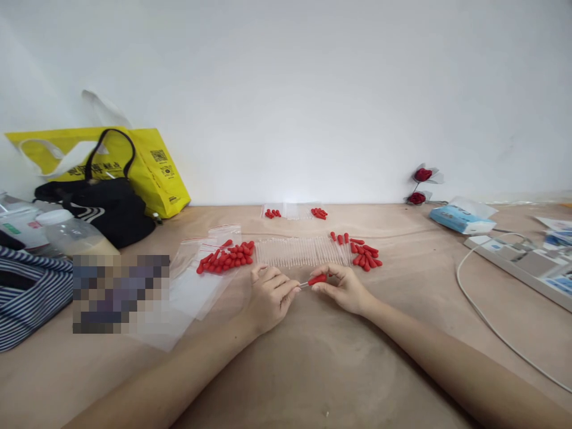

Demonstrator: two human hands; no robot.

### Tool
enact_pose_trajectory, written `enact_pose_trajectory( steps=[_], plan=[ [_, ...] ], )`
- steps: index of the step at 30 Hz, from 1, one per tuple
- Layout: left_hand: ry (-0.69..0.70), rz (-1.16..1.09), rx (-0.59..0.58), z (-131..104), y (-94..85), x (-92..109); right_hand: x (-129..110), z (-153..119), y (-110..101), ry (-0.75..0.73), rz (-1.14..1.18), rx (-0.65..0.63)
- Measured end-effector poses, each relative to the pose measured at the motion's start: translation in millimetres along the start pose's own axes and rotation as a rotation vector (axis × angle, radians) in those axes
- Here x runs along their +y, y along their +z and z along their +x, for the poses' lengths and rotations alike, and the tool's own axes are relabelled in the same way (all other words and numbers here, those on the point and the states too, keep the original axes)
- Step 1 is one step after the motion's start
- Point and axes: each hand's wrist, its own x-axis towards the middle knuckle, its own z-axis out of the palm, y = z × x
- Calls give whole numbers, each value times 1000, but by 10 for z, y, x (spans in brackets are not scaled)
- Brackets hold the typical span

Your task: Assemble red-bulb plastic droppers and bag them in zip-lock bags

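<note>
Red bulb [317,279], 1, meeting clear tube [304,285], before tube row [290,252]. Left hand [270,298]: pinching tube. Right hand [346,291]: pinching bulb. Bulb likely soft, light, best held mid-body; tube probably fragile.

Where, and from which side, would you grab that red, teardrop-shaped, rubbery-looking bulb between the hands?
Probably pinch the red bulb by its rounded sides, coming from the right, as the right hand does. Its long axis runs sideways, with a thin, clear tube running from its left end to the left hand, leaving that side crowded.
</note>
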Motion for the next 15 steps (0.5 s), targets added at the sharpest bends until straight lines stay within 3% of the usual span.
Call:
enact_pose_trajectory(
  steps=[4, 9, 15],
  plan=[
    [-11, 16, 1, -9, 5, 1, -33, 23, 10, -6, -7, 36],
    [-1, 0, -8, -21, 16, -7, -82, 1, 36, -19, -9, -26],
    [-44, -57, 11, 22, -18, 19, -14, 61, 138, 124, 236, 138]
  ],
)
